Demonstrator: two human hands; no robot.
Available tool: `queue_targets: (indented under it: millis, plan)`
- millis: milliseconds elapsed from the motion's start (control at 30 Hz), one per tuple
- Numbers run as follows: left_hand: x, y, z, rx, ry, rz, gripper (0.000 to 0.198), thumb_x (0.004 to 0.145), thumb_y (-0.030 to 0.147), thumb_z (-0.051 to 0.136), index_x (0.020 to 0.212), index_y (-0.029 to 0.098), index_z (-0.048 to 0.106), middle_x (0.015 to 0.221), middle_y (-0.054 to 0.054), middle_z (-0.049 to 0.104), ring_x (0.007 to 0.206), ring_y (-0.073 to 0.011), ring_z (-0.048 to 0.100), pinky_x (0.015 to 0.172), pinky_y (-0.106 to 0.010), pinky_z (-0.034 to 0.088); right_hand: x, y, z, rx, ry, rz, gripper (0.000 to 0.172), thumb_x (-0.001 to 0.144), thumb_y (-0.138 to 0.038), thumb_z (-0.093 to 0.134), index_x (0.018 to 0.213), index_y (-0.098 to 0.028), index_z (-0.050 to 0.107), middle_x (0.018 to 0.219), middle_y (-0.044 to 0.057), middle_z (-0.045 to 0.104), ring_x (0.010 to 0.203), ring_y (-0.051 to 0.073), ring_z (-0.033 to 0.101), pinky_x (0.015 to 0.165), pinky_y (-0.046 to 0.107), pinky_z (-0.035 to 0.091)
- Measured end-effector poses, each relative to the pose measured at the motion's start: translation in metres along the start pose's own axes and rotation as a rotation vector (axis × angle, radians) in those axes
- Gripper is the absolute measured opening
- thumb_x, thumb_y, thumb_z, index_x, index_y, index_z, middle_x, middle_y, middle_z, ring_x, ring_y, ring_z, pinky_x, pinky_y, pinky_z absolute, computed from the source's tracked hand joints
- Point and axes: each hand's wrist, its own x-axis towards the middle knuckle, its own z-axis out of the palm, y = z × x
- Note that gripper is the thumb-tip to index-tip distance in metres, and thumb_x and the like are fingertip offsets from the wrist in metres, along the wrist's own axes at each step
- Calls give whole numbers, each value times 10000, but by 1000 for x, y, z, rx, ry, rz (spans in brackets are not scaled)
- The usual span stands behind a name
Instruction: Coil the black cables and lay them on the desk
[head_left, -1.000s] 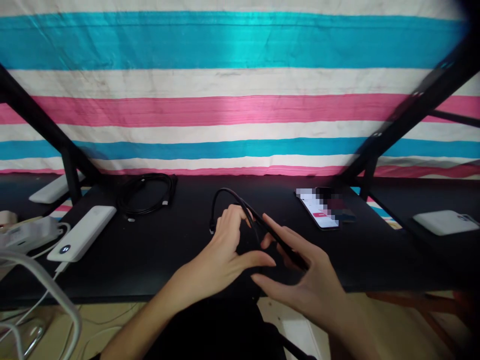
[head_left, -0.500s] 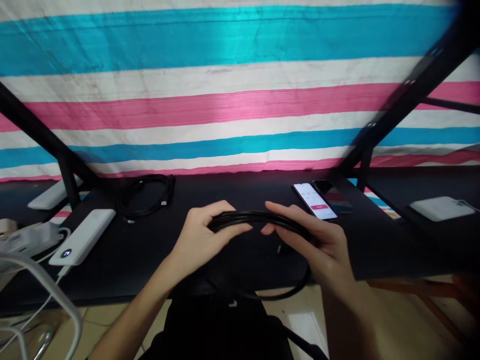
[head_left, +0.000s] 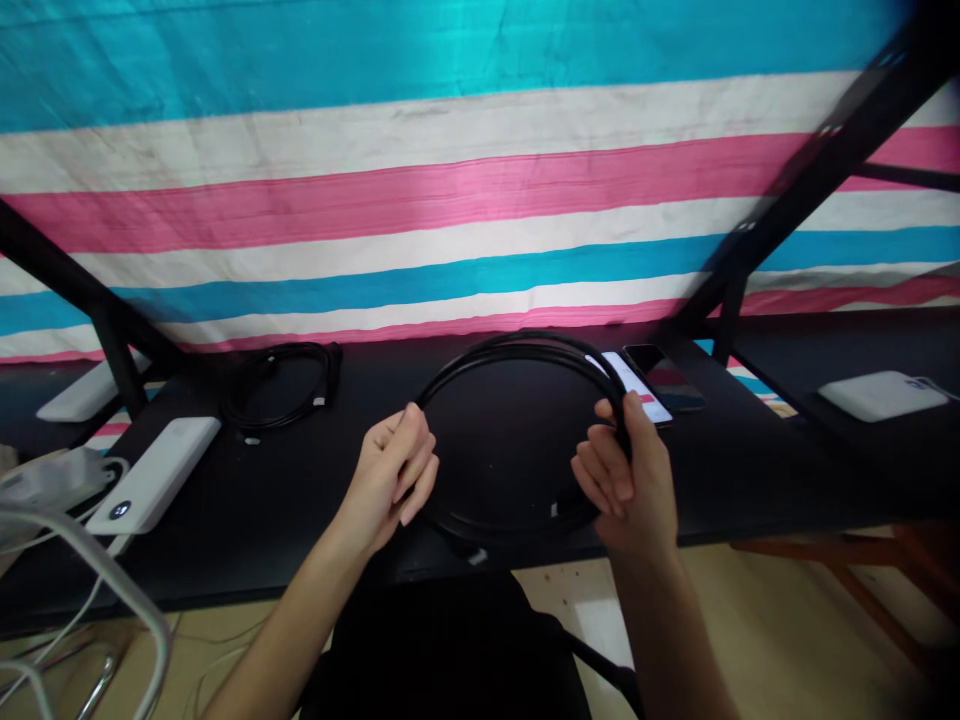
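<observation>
A coiled black cable (head_left: 517,347) is held up above the front of the black table, its strands forming a wide loop. My left hand (head_left: 397,465) is closed around the left side of the coil. On the right side, my right hand (head_left: 626,470) grips the strands, with the thumb on the outside and the fingers curled in. The lower part of the loop hangs close to the table's front edge and is hard to tell from the dark surface. Small pale tags or connector parts show near the bottom of the loop.
Another coiled black cable (head_left: 281,425) lies at the back left. Beside it is a white power bank (head_left: 161,475), with a white charger (head_left: 56,480) further left. Two phones, one lit (head_left: 651,402) and one dark (head_left: 664,375), lie behind my right hand. A white device (head_left: 881,395) sits far right.
My hands have gone from pinching the coil's top to gripping its left and right sides. The loop now stands higher and more open, its top reaching toward the back of the table.
</observation>
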Motion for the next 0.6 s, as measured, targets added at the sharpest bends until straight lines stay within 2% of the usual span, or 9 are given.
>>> queue_targets:
  millis: [67, 133, 200, 267, 333, 400, 467, 533, 600]
  plan:
    - [-2, 3, -3, -68, 31, -40, 538, 804, 581, 558, 536, 185, 311, 346, 111, 207, 238, -7, 135, 266, -141, 97, 4, 2, -7, -53, -53, 35, 343, 824, -532, 584, 733, -201, 591, 337, -125, 215, 274, 40, 109, 241, 132, 171]
    - [-3, 7, -6, -73, 65, -89, 545, 808, 597, 536, 534, 189, 301, 349, 115, 186, 250, -8, 94, 259, -143, 77, 5, 3, -12, -224, -169, 66, 285, 814, -487, 615, 815, -203, 599, 370, -124, 264, 278, 41, 175, 269, 147, 232]
    - [-6, 9, -7, -1, 55, -179, 544, 797, 584, 560, 531, 191, 294, 370, 117, 177, 275, -8, 87, 270, -142, 69, 1, -1, -12, -457, -215, 21, 270, 767, -415, 686, 916, -201, 614, 474, -89, 425, 337, 52, 326, 333, 168, 335]
    - [-10, 8, -5, 93, 31, -271, 533, 770, 546, 619, 537, 191, 297, 421, 109, 199, 315, -10, 129, 297, -139, 95, -6, -8, -7, -669, -195, -73, 314, 738, -369, 714, 990, -207, 621, 673, -21, 577, 478, 83, 482, 438, 191, 433]
    - [-15, 6, -1, 174, 3, -317, 502, 750, 510, 657, 544, 189, 332, 468, 89, 246, 357, -21, 203, 333, -145, 150, -15, -17, 1, -830, -204, -123, 333, 736, -375, 705, 1023, -222, 633, 788, 15, 628, 574, 113, 548, 499, 207, 468]
    - [-19, 5, 3, 218, -26, -323, 464, 742, 506, 664, 550, 183, 390, 485, 72, 290, 386, -34, 260, 360, -154, 190, -22, -25, 10, -942, -246, -130, 333, 736, -391, 700, 1029, -239, 651, 749, 5, 626, 560, 114, 543, 499, 208, 461]
    - [-21, 7, 5, 214, -33, -306, 460, 707, 521, 690, 555, 179, 422, 483, 69, 308, 391, -32, 264, 365, -153, 192, -25, -31, 14, -959, -274, -141, 264, 738, -400, 695, 939, -230, 679, 654, -16, 579, 505, 93, 482, 473, 197, 425]
    - [-21, 12, 5, 178, -51, -300, 491, 683, 535, 707, 543, 174, 403, 465, 81, 283, 369, -13, 213, 351, -144, 148, -23, -35, 13, -879, -303, -128, 207, 769, -404, 660, 806, -202, 679, 559, -32, 481, 454, 71, 377, 418, 184, 343]
    - [-19, 18, 3, 146, -101, -295, 520, 719, 548, 669, 523, 169, 371, 438, 93, 238, 344, 4, 129, 333, -146, 74, -17, -34, 8, -774, -325, -79, 263, 805, -415, 615, 702, -177, 656, 515, -41, 384, 434, 58, 274, 377, 186, 225]
